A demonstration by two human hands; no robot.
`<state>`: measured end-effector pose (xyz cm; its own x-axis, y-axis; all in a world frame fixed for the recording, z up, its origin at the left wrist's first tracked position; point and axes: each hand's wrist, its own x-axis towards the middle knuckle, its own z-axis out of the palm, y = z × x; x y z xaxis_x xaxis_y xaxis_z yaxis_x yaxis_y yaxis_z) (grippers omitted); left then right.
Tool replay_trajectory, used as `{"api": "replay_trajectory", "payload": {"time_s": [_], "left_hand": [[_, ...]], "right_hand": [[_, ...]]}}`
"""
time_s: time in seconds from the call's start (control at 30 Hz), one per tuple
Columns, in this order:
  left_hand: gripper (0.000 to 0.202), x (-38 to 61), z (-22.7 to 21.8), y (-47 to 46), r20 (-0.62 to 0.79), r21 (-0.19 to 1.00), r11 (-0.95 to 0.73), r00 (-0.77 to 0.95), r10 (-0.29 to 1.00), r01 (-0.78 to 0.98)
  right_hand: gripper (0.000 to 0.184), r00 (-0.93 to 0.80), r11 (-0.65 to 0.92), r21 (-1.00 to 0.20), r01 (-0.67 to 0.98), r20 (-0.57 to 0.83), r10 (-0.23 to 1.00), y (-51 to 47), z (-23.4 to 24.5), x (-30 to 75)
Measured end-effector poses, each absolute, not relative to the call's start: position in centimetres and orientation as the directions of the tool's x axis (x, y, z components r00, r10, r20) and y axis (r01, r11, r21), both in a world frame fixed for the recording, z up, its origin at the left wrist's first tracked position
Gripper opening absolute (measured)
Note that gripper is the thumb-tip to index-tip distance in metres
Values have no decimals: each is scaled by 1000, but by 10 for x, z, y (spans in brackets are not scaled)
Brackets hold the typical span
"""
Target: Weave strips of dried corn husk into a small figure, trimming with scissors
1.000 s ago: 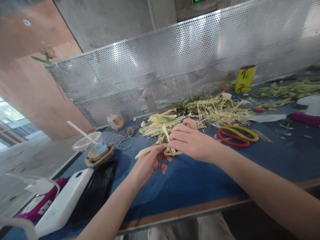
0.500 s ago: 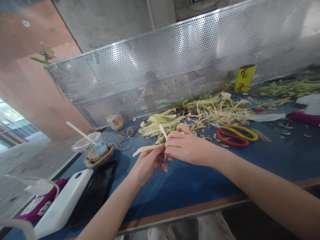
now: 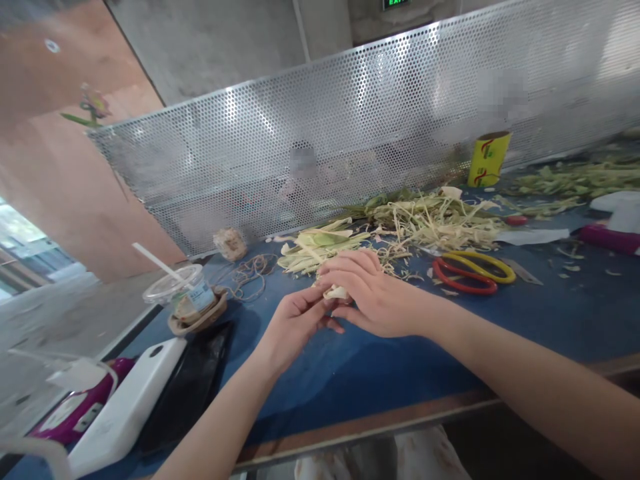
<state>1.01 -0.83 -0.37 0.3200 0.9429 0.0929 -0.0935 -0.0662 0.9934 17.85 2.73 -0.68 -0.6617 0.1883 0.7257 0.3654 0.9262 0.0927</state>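
My left hand (image 3: 293, 325) pinches a pale strip of corn husk (image 3: 337, 293) over the middle of the blue table. Close against it, my right hand (image 3: 376, 295) curves over the same husk with bent fingers, its thumb below. Only a small folded bit of the husk shows between the hands; my fingers cover the rest. Just beyond them lies a bunch of pale green husks (image 3: 320, 241). A larger heap of dry husk strips (image 3: 440, 223) spreads behind to the right. Scissors (image 3: 473, 289) with red and yellow handles lie right of my right hand.
A perforated metal screen (image 3: 280, 160) borders the table's back. At left are a plastic cup (image 3: 197, 300), a twine tangle (image 3: 250, 273), a black tablet-like slab (image 3: 187, 393), a white power bank (image 3: 130, 407) and a purple power strip (image 3: 83, 407). A yellow tube (image 3: 489, 160) stands back right.
The husk ends that stuck out to the left and upward are now folded in under my fingers. My right hand has closed over the top of the husk.
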Motion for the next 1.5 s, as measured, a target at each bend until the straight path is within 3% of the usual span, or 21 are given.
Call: {"api": "replay_trajectory", "payload": {"time_s": [0.07,0.17,0.23,0.3,0.37,0.47,0.6,0.73,0.87,1.0,1.1,1.2,1.33,1.5], "left_hand": [[25,10,-4,-8,78,995,-53,307,949,-88],[23,9,-1,-8,114,991,-93,265,958,-91],[22,9,0,-8,144,988,-129,233,962,-82],[26,9,0,-8,151,988,-141,203,967,-60],[32,8,-1,-7,145,989,-144,188,971,-21],[35,8,0,-7,120,992,-126,182,976,23],[42,10,5,-10,104,995,-103,165,981,-15],[66,12,10,-14,94,996,-94,163,982,-11],[82,13,8,-14,126,991,-111,208,970,-80],[89,11,5,-12,98,994,-85,230,968,-63],[92,11,3,-11,70,997,-61,246,967,-42],[87,13,1,-11,63,998,-60,230,971,-22],[67,16,2,-11,50,996,-61,169,984,61],[33,12,0,-12,257,921,-261,51,965,289]], "right_hand": [[48,-545,895,82,438,816,192,28,-7,178],[65,-328,813,-133,567,869,371,28,-6,177],[63,-295,733,-355,580,747,595,28,-7,177],[60,-351,634,-554,539,536,768,28,-9,176],[55,-429,570,-679,462,392,814,28,-12,173],[54,-500,565,-780,268,388,774,29,-17,169],[71,-530,569,-808,151,420,737,29,-18,167],[73,-490,722,-641,262,556,671,28,-16,168],[56,-471,816,-486,313,667,577,27,-14,169],[37,-524,847,-480,228,673,522,29,-16,168],[17,-509,822,-531,203,660,552,28,-17,167],[7,-468,717,-680,149,590,657,27,-15,165],[18,-488,435,-893,-112,431,759,31,-13,163],[30,-578,74,-956,-283,231,783,36,-12,160]]}}
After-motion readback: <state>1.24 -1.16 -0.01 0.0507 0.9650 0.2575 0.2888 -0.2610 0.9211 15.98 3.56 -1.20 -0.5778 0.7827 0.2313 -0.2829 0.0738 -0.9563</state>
